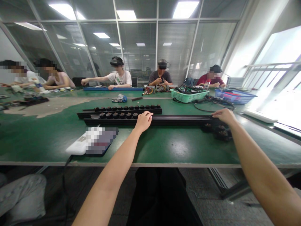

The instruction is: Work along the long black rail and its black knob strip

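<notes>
A long black rail (178,120) lies across the green table in front of me. My left hand (144,121) is closed over the rail near its middle, just right of a row of small round black parts (118,115) seated along it. At the rail's right end, my right hand (224,116) has its fingers pressed together on the edge; its fingertips are partly hidden. Loose round black parts (221,132) lie beneath my right hand, somewhat blurred. Behind the long rail sits a shorter black rail (150,110) with another row of similar parts.
A white device (77,145) and a dark phone-like slab (100,147) lie left, near the front edge. Further back are a grey-blue cloth (119,98), a green basket (188,96) with cables, and a blue basket (235,98). Several people sit along the far side.
</notes>
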Demonstrator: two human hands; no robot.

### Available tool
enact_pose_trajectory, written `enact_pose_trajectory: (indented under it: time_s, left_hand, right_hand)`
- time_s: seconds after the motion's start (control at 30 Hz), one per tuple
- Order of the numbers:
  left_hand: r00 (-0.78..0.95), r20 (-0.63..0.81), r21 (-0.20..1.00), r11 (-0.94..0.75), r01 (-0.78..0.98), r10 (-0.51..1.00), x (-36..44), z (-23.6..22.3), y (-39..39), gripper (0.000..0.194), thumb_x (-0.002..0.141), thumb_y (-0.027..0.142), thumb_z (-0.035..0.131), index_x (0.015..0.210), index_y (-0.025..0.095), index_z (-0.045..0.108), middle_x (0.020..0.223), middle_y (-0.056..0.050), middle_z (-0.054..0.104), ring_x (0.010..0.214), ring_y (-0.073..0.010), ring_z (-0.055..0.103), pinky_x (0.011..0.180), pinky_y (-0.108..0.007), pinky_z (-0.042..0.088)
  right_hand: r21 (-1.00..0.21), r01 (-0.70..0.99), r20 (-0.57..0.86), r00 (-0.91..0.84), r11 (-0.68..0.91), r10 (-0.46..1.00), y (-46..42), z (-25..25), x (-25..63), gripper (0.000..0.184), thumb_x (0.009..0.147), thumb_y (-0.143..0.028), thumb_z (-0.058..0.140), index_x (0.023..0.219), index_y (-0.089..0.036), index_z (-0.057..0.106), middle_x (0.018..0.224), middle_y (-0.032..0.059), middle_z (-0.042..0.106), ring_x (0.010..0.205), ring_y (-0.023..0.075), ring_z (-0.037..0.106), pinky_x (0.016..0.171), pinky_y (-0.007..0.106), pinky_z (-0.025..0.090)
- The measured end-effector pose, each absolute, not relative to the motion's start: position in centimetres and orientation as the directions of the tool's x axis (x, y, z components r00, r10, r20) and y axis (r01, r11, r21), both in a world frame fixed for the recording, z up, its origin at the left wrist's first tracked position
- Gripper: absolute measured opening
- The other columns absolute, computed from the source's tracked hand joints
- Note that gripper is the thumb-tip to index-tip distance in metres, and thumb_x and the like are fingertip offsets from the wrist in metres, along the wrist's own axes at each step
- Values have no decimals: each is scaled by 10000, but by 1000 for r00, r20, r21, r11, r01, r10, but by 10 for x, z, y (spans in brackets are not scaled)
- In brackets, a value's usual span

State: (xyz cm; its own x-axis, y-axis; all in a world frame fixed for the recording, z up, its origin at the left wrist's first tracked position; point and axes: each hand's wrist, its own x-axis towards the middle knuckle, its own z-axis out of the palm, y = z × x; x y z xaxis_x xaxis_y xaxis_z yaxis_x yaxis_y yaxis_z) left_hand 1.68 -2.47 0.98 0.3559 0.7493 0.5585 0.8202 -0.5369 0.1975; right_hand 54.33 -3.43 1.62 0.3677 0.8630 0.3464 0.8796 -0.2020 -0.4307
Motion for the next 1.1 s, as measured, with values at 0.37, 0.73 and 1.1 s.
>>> enact_pose_trajectory:
  time_s: [0.37, 0.73, 1.1]
  left_hand:
    - [352, 568, 202, -540, 817, 744, 18, 9, -24, 381, 1069, 253, 429, 1317, 255, 718, 1377, -97, 677, 1265, -264, 636, 1118, -469, 465]
    - [352, 567, 200, -540, 818, 745, 18, 7, -19, 378, 1059, 248, 443, 1318, 233, 719, 1372, -113, 680, 1254, -265, 645, 1097, -460, 486]
    - [350, 565, 204, -538, 818, 747, 18, 7, -19, 381, 1062, 251, 440, 1320, 232, 719, 1373, -110, 683, 1251, -266, 647, 1104, -461, 481]
  right_hand:
    - [-398, 863, 342, 455, -311, 822, -50, 1, 530, 365, 980, -390, 637, 1285, -279, 802, 1241, 101, 777, 1079, 283, 675, 867, 345, 460]
    - [-394, 836, 330, 517, -383, 789, -62, 5, 518, 391, 1027, -357, 583, 1358, -260, 768, 1303, 155, 743, 1171, 314, 648, 889, 363, 442]
    - [-437, 805, 337, 561, -402, 756, -60, 2, 518, 386, 1014, -351, 569, 1328, -273, 781, 1295, 159, 737, 1158, 323, 650, 907, 378, 466]
